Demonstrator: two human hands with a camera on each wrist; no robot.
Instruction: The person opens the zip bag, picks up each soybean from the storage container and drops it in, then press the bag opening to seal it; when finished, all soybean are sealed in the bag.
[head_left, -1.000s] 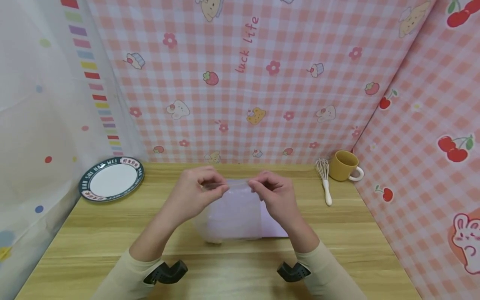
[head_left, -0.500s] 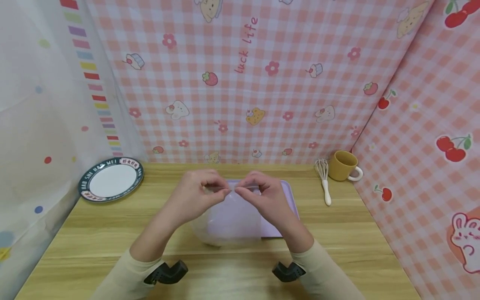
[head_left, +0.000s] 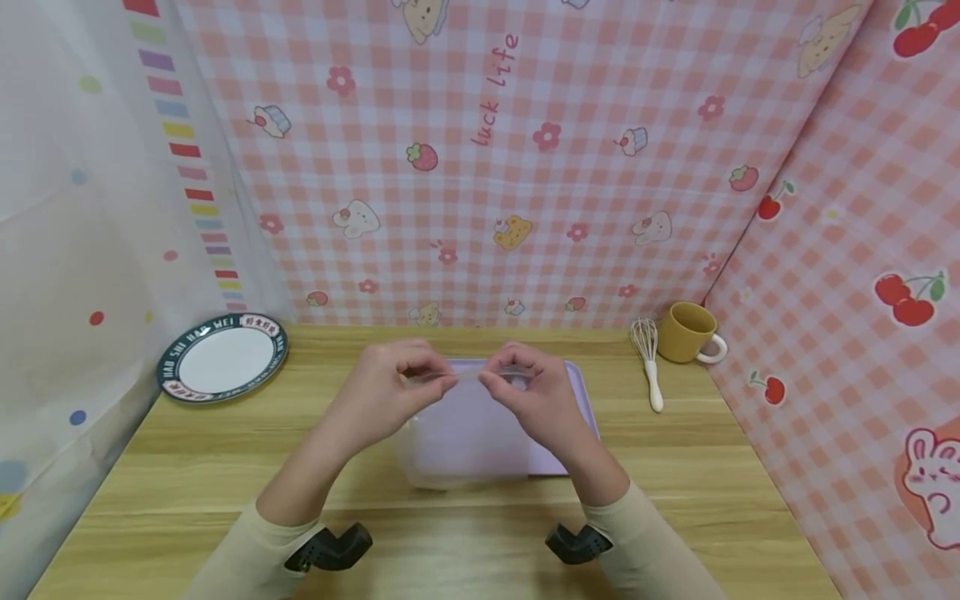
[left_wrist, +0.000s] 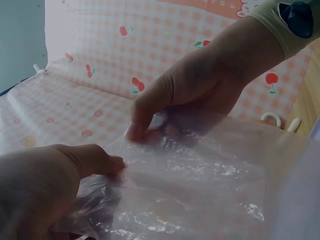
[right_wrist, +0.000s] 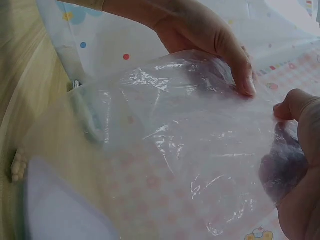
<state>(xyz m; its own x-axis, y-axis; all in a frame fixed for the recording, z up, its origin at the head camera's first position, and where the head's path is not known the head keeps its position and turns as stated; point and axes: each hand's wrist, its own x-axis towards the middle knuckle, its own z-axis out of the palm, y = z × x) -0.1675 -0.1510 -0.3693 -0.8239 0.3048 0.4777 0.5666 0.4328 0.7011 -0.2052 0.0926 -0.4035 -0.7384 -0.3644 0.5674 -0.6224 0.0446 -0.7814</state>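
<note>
A clear plastic bag (head_left: 468,433) hangs between both hands, and its crinkled film fills much of the two wrist views. My left hand (head_left: 393,387) pinches the bag's upper edge between thumb and fingers on the left. On the other side, my right hand (head_left: 542,396) pinches the same edge, a short gap away. In the left wrist view the film (left_wrist: 200,175) runs from thumb to thumb. Behind the bag lies a lavender tray (head_left: 583,400), seen partly through the film. Low by the bag shows a small bumpy beige thing (right_wrist: 19,165); whether it is inside I cannot tell.
A white plate (head_left: 225,360) with a dark green patterned rim lies at the table's back left. At the back right stand a mustard mug (head_left: 686,332) with a white handle and, beside it, a whisk (head_left: 648,367). Patterned cloth walls (head_left: 465,192) enclose the wooden table (head_left: 300,467).
The right hand has moved left, closer to the left hand, then slightly back right. More of the tray's right side shows now. Both hands keep their pinch on the bag.
</note>
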